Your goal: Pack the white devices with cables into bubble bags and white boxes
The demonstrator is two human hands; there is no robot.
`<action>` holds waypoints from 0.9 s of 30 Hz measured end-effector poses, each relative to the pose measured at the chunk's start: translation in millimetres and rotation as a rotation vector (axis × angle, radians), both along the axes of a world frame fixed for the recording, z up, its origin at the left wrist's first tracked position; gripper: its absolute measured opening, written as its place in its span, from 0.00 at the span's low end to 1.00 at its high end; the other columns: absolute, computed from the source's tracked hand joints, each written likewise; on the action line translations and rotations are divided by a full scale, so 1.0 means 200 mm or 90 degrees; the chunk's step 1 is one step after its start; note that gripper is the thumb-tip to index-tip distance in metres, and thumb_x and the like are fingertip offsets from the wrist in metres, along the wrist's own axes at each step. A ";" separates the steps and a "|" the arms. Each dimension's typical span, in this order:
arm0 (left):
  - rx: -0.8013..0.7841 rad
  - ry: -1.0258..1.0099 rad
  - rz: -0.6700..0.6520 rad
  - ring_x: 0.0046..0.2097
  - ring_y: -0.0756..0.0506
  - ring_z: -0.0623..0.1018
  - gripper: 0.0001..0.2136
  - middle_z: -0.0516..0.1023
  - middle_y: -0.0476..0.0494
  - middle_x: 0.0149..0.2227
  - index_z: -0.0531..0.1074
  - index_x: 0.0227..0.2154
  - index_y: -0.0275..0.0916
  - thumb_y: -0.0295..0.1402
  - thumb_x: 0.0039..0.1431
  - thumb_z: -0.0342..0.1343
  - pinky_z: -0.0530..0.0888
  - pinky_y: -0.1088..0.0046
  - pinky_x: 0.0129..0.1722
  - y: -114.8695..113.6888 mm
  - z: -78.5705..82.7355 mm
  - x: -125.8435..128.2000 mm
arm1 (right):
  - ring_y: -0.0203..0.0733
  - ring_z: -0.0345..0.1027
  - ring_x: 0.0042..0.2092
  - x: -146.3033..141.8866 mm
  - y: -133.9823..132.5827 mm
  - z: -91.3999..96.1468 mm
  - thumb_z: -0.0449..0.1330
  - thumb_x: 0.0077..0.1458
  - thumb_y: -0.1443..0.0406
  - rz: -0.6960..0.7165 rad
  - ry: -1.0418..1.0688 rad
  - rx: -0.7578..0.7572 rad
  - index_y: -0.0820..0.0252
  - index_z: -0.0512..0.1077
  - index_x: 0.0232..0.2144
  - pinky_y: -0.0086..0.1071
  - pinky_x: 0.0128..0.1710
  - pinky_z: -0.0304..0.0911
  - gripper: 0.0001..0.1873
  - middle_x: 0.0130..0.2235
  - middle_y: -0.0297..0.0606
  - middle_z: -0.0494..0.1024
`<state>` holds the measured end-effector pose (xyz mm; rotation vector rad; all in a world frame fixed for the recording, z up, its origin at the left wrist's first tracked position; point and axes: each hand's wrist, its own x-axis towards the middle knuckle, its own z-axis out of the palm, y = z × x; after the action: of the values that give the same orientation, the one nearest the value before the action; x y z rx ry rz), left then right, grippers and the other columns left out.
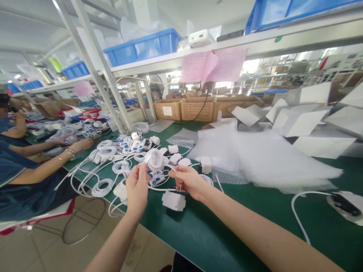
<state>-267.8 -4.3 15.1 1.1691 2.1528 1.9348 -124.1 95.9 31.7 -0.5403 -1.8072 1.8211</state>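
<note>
A coiled white cable is raised over the green bench, its lower left edge pinched in the fingertips of my left hand. My right hand is closed on a strand of white cable to the right of the coil. Just beneath the right fingers is a white boxy piece; whether it hangs from that strand or lies on the bench I cannot tell. Between the hands, a white and blue socket block shows behind the cable. Further coiled cables and white plug-like pieces lie around.
Clear plastic bags and folded white cartons cover the bench's right side. A white device with a cable lies at far right. Cardboard boxes stand behind, under a shelf with blue bins. A co-worker's arms reach in at left.
</note>
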 end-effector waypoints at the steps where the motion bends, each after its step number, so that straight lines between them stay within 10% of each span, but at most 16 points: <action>1: 0.019 -0.010 0.024 0.23 0.48 0.64 0.18 0.59 0.55 0.20 0.60 0.29 0.43 0.50 0.69 0.44 0.65 0.74 0.26 0.00 -0.02 -0.02 | 0.32 0.55 0.22 0.01 0.02 0.01 0.62 0.60 0.52 -0.004 0.043 -0.029 0.59 0.67 0.28 0.28 0.27 0.60 0.18 0.21 0.24 0.60; 8: 0.100 -0.039 0.035 0.27 0.49 0.69 0.16 0.69 0.50 0.26 0.61 0.28 0.42 0.48 0.66 0.49 0.69 0.75 0.29 0.02 -0.03 -0.09 | 0.31 0.43 0.18 0.11 0.14 0.10 0.67 0.47 0.51 -0.011 0.210 -0.111 0.57 0.61 0.12 0.29 0.23 0.50 0.26 0.13 0.23 0.49; 18: -0.055 0.047 -0.107 0.25 0.48 0.68 0.16 0.67 0.52 0.23 0.67 0.30 0.42 0.49 0.60 0.54 0.64 0.75 0.25 0.04 -0.03 -0.02 | 0.31 0.47 0.23 0.38 0.25 0.41 0.73 0.51 0.60 -0.090 0.442 -0.166 0.60 0.66 0.19 0.25 0.27 0.59 0.21 0.20 0.25 0.51; 27: -0.167 0.076 -0.021 0.17 0.47 0.66 0.16 0.63 0.56 0.15 0.63 0.28 0.43 0.50 0.62 0.47 0.62 0.75 0.19 0.02 -0.09 -0.15 | 0.28 0.39 0.18 0.85 0.22 0.62 0.69 0.55 0.55 -0.208 0.327 0.119 0.57 0.69 0.15 0.31 0.20 0.38 0.23 0.16 0.25 0.47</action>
<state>-298.5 -0.3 -3.0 1.2902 2.3385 1.5463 45.4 140.2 155.0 -0.2460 -1.4210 1.3922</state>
